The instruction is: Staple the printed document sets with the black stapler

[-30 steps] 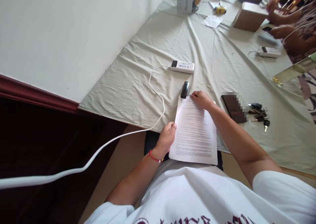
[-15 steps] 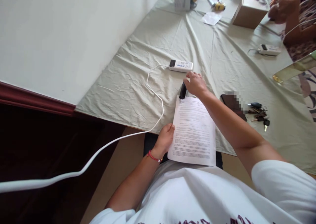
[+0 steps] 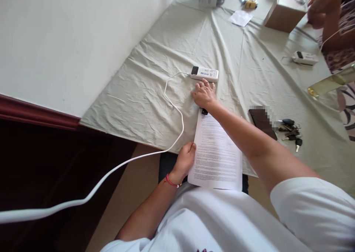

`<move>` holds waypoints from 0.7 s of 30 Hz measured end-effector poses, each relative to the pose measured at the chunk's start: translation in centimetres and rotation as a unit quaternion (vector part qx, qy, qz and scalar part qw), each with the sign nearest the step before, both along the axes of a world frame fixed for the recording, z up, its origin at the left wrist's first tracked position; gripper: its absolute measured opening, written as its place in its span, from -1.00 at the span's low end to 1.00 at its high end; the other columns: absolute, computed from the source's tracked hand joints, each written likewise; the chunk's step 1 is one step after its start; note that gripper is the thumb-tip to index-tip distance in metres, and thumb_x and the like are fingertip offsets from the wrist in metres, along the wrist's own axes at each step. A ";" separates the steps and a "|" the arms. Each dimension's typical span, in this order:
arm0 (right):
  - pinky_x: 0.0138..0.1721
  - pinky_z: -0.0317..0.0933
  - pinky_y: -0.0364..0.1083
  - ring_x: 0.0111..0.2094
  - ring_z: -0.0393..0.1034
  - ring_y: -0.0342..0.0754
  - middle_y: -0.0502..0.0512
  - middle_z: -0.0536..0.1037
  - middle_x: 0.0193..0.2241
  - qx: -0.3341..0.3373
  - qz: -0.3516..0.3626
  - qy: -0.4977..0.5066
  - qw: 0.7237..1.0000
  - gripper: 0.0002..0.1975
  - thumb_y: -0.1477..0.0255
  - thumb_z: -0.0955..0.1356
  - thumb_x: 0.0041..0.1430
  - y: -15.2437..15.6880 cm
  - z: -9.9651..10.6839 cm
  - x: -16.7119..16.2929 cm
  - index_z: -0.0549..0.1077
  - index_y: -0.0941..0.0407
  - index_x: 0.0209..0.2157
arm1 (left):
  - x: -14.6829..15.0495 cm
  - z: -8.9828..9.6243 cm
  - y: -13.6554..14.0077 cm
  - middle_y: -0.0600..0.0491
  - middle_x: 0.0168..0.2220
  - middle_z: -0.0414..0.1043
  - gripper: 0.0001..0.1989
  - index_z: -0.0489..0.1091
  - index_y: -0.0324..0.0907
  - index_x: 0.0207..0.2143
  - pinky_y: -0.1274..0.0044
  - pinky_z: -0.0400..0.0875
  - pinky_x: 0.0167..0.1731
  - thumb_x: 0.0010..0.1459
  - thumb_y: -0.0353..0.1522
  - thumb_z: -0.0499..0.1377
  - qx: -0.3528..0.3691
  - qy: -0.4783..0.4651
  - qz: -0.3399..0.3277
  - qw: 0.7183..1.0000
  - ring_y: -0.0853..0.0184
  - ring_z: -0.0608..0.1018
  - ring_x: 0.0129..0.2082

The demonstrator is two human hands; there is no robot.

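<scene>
My left hand (image 3: 185, 160) pinches the left edge of the printed paper sheets (image 3: 217, 155), which overhang the table's front edge toward my lap. Over the top left corner of the sheets sits a black stapler (image 3: 204, 111), only its front end showing. My right hand (image 3: 204, 94) lies palm down on top of the stapler, its fingers spread and stretched past it. Just beyond those fingertips is a white power bank (image 3: 204, 74) with a white cable (image 3: 181, 119) plugged into its left end.
Right of the papers lie a dark brown wallet (image 3: 262, 121) and a bunch of keys (image 3: 290, 128). Farther off are a cardboard box (image 3: 285, 14), a second white device (image 3: 305, 58), a glass bottle (image 3: 330, 80) and a yellow toy car (image 3: 251, 3). Another person's hands (image 3: 325, 6) show at top right.
My right hand has moved left and flattened onto the stapler, covering most of it, with its fingers now spread. My left hand still holds the sheets in about the same place.
</scene>
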State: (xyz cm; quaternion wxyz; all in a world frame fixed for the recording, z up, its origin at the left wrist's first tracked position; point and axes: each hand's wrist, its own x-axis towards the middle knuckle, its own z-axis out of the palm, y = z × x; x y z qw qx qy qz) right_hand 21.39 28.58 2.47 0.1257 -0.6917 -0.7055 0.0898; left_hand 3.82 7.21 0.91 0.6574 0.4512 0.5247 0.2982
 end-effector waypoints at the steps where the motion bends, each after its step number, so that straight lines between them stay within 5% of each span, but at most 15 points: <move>1: 0.38 -0.35 0.44 0.45 -0.14 0.26 0.34 0.28 0.34 0.007 -0.002 -0.003 1.000 -0.50 0.26 0.17 0.40 -0.1 0.0 0.0 0.33 0.19 0.25 | 0.0 0.0 0.0 0.03 -0.40 0.51 -0.68 0.46 -0.19 -0.38 0.49 0.32 -0.29 0.26 -0.12 0.17 -0.007 -0.003 0.000 1.000 0.26 0.49 -0.34; 16: 0.39 -0.28 0.25 0.39 -0.03 0.23 0.42 0.39 0.23 0.026 0.010 -0.008 1.000 -0.53 0.28 0.15 0.43 -1.2 0.9 -0.5 0.37 0.27 0.17 | -0.2 0.3 -0.1 0.02 -0.39 0.52 -0.63 0.43 -0.19 -0.37 0.48 0.37 -0.29 0.22 -0.05 0.20 -0.058 -0.022 0.000 0.998 0.27 0.52 -0.35; 21: 0.32 -0.09 0.22 0.32 0.09 0.27 0.42 0.46 0.15 0.039 0.009 -0.008 0.999 -0.57 0.27 0.20 0.40 -1.0 0.8 -0.4 0.45 0.25 0.08 | 0.1 0.5 -0.3 0.03 -0.41 0.51 -0.61 0.41 -0.18 -0.37 0.47 0.38 -0.31 0.18 -0.02 0.24 -0.062 -0.042 0.005 0.997 0.27 0.51 -0.39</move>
